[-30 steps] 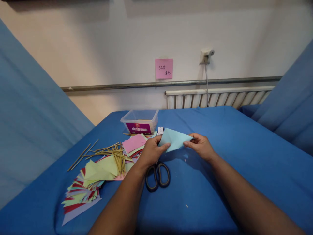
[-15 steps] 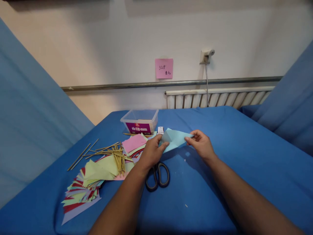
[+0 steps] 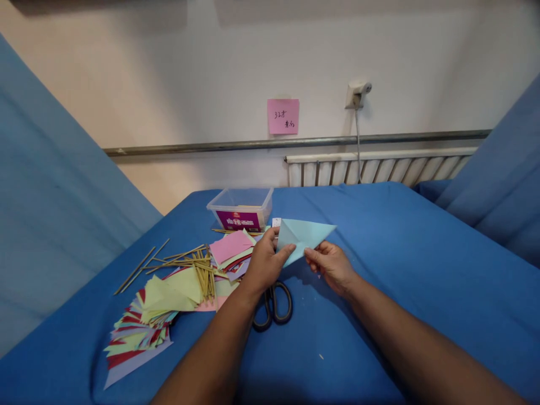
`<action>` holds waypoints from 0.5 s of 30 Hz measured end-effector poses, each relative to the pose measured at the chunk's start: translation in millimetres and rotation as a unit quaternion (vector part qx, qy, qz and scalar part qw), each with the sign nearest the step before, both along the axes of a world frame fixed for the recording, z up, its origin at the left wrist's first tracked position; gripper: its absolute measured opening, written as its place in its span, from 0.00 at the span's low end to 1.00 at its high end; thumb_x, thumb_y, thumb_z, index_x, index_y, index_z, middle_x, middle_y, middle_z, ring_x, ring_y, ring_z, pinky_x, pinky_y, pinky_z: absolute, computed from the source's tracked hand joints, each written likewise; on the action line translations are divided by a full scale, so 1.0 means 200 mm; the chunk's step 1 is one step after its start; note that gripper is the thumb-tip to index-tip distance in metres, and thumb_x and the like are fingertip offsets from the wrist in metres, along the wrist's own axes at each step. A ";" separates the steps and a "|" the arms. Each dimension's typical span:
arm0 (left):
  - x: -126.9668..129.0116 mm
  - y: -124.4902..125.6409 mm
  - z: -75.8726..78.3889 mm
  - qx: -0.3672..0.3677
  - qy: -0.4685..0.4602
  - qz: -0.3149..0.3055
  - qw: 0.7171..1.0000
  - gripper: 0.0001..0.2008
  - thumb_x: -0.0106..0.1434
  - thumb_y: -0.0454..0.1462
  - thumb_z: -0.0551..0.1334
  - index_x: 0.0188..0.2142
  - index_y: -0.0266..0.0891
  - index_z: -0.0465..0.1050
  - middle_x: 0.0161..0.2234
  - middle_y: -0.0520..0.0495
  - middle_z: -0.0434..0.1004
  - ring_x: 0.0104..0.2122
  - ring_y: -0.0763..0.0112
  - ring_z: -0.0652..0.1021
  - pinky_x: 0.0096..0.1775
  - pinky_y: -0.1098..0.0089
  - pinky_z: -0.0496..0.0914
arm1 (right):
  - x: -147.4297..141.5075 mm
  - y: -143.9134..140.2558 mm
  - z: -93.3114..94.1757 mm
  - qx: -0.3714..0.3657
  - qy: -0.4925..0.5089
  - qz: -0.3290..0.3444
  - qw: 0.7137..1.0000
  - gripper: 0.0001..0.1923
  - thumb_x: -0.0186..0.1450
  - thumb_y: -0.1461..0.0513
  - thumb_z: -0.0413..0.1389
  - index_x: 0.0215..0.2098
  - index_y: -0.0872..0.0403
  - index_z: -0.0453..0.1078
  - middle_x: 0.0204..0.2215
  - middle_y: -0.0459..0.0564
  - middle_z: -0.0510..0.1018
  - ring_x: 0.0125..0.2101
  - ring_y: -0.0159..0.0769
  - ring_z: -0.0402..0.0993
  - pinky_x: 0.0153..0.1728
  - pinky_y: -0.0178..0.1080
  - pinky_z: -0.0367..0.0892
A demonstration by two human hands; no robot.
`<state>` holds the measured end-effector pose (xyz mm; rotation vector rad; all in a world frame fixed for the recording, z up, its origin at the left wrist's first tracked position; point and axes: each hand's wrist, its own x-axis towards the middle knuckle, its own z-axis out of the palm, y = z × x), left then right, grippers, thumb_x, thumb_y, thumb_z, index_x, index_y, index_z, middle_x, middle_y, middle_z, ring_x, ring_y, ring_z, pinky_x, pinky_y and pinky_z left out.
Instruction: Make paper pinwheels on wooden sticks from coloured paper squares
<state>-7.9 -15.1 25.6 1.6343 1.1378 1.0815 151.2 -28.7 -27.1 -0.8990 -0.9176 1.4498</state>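
Observation:
Above the middle of the table I hold a light blue sheet of paper [image 3: 307,232], creased and pointed toward the right. My left hand [image 3: 269,256] grips its left side, thumb on the near face and fingers behind. With thumb and fingers pinched, my right hand [image 3: 331,263] has hold of the lower edge. Just below my left hand lie scissors [image 3: 283,304] with black handles; their blades are hidden under the hand. A pile of pink and other coloured paper [image 3: 231,246] is close by on the left.
A clear plastic box [image 3: 242,211] with a purple label stands at the back. Several thin wooden sticks [image 3: 205,275] lie across the papers, and a fan of coloured sheets [image 3: 137,340] spreads at the left. Small paper scraps dot the blue cloth [image 3: 400,270].
My right hand has moved from the paper's right tip down and left to its lower edge. The right point of the paper now stands free. My left hand keeps its grip.

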 end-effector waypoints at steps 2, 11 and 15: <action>0.00 0.00 -0.01 0.009 0.005 -0.005 1.000 0.19 0.55 0.40 0.64 0.45 0.36 0.65 0.34 0.47 0.79 0.29 0.67 0.78 0.32 0.69 0.70 | 0.00 0.00 0.00 0.000 0.004 -0.005 1.000 0.17 0.50 0.53 0.67 0.23 0.56 0.68 0.18 0.43 0.72 0.16 0.25 0.62 0.17 0.30 0.54; -0.03 0.03 -0.02 -0.002 0.018 0.019 1.000 0.30 0.54 0.40 0.66 0.55 0.36 0.61 0.35 0.45 0.79 0.31 0.64 0.79 0.33 0.67 0.71 | 0.06 0.05 0.00 0.024 0.044 -0.070 0.996 0.17 0.58 0.49 0.59 0.25 0.55 0.70 0.19 0.44 0.72 0.17 0.26 0.62 0.19 0.31 0.57; -0.03 0.03 -0.02 -0.001 0.005 0.003 1.000 0.32 0.53 0.40 0.66 0.56 0.36 0.61 0.35 0.44 0.79 0.31 0.64 0.79 0.33 0.67 0.71 | 0.06 0.04 0.00 0.003 0.072 0.004 0.997 0.19 0.54 0.48 0.62 0.33 0.54 0.70 0.25 0.46 0.74 0.20 0.28 0.67 0.19 0.31 0.58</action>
